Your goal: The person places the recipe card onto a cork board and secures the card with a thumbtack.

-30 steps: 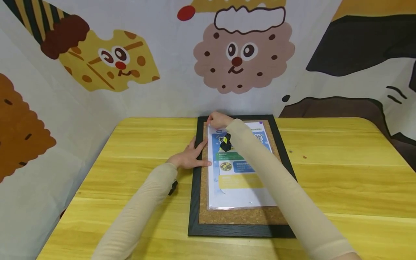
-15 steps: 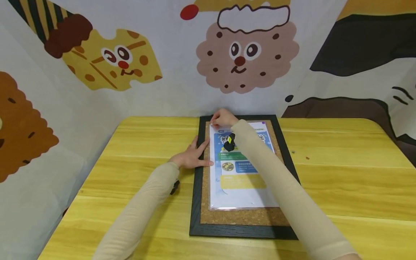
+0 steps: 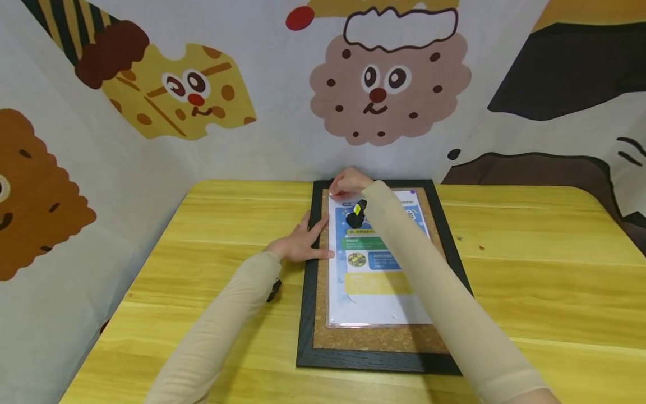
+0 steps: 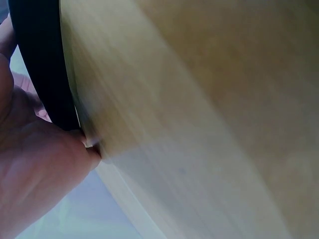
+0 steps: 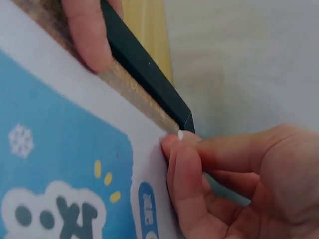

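The sheet [image 3: 375,283] on the corkboard [image 3: 378,338] seems light, bendy, slick; hold its edges. The right hand's [image 3: 350,182] grip pinches a small white piece [image 5: 180,135] at the far left corner; the left hand [image 3: 299,246] spreads wide at the left edge.

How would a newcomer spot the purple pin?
On the yellow table lies a black-framed cork board bearing a printed sheet. The purple pin is at the sheet's top right corner. Its color sets it apart: the piece pinched by the right hand, top left, is white.
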Action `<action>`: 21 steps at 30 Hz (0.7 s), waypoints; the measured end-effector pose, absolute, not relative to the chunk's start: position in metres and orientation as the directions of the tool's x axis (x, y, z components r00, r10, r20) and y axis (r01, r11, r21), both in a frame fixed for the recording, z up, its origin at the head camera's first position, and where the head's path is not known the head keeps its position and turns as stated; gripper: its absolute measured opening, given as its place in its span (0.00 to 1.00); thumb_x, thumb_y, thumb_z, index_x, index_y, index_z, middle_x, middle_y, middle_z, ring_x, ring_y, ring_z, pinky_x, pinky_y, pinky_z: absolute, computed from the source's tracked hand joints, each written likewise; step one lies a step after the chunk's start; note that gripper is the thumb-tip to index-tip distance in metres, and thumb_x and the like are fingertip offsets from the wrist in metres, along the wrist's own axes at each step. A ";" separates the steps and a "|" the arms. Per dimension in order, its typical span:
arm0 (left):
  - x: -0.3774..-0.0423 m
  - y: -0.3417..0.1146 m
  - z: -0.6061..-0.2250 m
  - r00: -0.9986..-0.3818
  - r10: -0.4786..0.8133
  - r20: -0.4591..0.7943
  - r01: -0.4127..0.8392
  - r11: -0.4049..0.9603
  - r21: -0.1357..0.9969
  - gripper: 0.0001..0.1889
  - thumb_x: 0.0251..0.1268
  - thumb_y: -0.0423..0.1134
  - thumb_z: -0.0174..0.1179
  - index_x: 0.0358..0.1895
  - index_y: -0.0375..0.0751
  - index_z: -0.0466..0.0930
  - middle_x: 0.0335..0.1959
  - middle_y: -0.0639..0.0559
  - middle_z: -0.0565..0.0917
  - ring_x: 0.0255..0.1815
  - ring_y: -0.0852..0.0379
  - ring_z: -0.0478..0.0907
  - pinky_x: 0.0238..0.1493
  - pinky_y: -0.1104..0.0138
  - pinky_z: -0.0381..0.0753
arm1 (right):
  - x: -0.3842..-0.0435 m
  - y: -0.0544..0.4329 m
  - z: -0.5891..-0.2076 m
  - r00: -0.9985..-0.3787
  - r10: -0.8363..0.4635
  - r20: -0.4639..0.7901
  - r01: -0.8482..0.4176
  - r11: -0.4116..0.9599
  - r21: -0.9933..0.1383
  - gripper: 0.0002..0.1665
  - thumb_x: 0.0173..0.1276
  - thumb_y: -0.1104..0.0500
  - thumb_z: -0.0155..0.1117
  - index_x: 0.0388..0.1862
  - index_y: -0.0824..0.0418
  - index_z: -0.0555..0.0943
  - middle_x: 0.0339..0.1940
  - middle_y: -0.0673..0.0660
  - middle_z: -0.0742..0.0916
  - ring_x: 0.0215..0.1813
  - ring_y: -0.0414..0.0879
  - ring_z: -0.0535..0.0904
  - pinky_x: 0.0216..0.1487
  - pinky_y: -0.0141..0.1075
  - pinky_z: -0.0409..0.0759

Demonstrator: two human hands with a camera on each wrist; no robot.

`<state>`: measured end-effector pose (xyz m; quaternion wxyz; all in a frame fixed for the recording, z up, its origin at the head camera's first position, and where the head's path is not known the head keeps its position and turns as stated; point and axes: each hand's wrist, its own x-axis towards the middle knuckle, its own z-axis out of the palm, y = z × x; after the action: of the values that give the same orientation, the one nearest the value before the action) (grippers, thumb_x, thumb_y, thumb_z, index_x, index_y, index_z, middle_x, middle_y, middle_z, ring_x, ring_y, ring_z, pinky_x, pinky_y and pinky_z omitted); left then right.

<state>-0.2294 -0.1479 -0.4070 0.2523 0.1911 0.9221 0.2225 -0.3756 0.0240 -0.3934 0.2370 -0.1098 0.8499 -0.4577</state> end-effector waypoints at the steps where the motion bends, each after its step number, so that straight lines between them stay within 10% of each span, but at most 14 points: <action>1: -0.229 -0.148 -0.407 -0.799 0.466 -0.381 0.240 0.827 0.509 0.48 0.68 0.57 0.55 0.79 0.49 0.32 0.74 0.32 0.23 0.73 0.27 0.36 0.69 0.42 0.48 | -0.376 0.023 -0.392 -0.863 -0.402 -0.304 0.009 0.590 -0.807 0.10 0.68 0.68 0.60 0.44 0.74 0.83 0.33 0.58 0.85 0.29 0.40 0.79 0.35 0.31 0.78; 7: -0.229 -0.148 -0.407 -0.801 0.467 -0.375 0.231 0.819 0.525 0.48 0.68 0.57 0.56 0.79 0.49 0.32 0.74 0.32 0.23 0.73 0.28 0.35 0.69 0.41 0.47 | -0.378 0.020 -0.387 -0.864 -0.410 -0.294 -0.121 0.734 -0.668 0.10 0.66 0.65 0.62 0.41 0.70 0.85 0.23 0.50 0.83 0.21 0.36 0.71 0.30 0.28 0.70; 21: -0.229 -0.147 -0.406 -0.797 0.461 -0.390 0.230 0.829 0.510 0.49 0.68 0.57 0.55 0.78 0.49 0.30 0.74 0.32 0.23 0.73 0.28 0.34 0.69 0.42 0.47 | -0.369 0.025 -0.391 -0.878 -0.365 -0.311 0.002 0.646 -0.764 0.09 0.67 0.67 0.61 0.42 0.73 0.82 0.31 0.58 0.84 0.28 0.40 0.77 0.32 0.29 0.76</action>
<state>-0.2290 -0.1471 -0.4059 0.2574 0.1878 0.9209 0.2246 -0.3691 0.0246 -0.3914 0.2249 -0.1032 0.8788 -0.4081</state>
